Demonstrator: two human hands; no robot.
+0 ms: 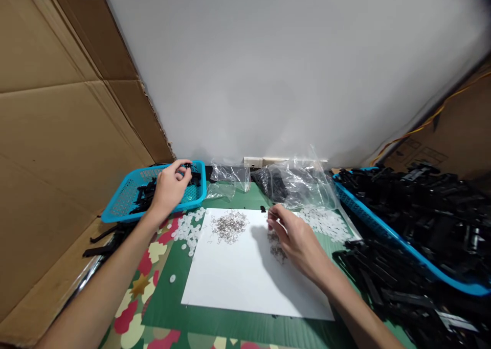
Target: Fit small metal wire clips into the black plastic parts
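Note:
My left hand (171, 184) hovers over the right part of a blue plastic basket (121, 198) with its fingers curled inward. A small dark piece shows by its fingertips, but whether they grip it is unclear. Black plastic parts (144, 195) lie in this basket. Above a white sheet (230, 282), my right hand (293, 234) is closed in a pinch over a small pile of tiny metal pieces (276, 252), partly covering it. What its fingertips hold, if anything, is hidden. A larger pile of thin metal pieces (230, 226) is on the sheet's upper left.
White round discs (187, 230) lie left of the sheet; small white pieces (326, 223) lie to its right. Clear plastic bags (289, 182) rest by the wall. A big blue basket (387, 231) heaped with black parts stands right, with loose black strips (383, 282) before it. Cardboard (69, 134) walls the left.

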